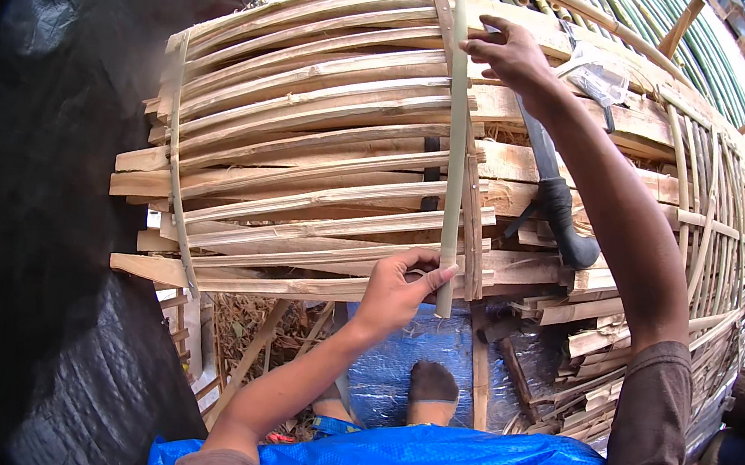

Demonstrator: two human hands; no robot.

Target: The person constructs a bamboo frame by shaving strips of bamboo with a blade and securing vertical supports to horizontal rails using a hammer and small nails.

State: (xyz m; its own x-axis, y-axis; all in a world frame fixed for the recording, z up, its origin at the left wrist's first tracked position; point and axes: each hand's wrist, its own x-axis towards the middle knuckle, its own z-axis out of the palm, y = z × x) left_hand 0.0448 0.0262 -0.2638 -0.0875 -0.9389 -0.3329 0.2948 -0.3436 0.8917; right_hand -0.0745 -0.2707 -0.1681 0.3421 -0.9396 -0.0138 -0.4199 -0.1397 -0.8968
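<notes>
My left hand point(393, 293) pinches the near end of a flat pale green bamboo strip point(454, 140), thumb on top. The strip lies across a row of split bamboo slats point(311, 127) running left to right. Over its far part hovers my right hand point(510, 56), fingers apart and nothing seen in them. Just right of the green strip runs a brown batten point(474, 180) with small dots along it. A thin crosspiece point(178, 167) spans the slats' left ends. Right of the batten lies a big knife point(546, 147) with a black-wrapped handle point(563, 221).
Thick wooden planks point(575, 176) lie under the slats. A clear plastic bag point(596, 79) rests at the back right. Dark plastic sheeting point(64, 241) hangs at left. A woven bamboo panel point(712, 195) stands right, bamboo poles point(630, 27) behind. Blue tarp point(395, 351) lies underfoot.
</notes>
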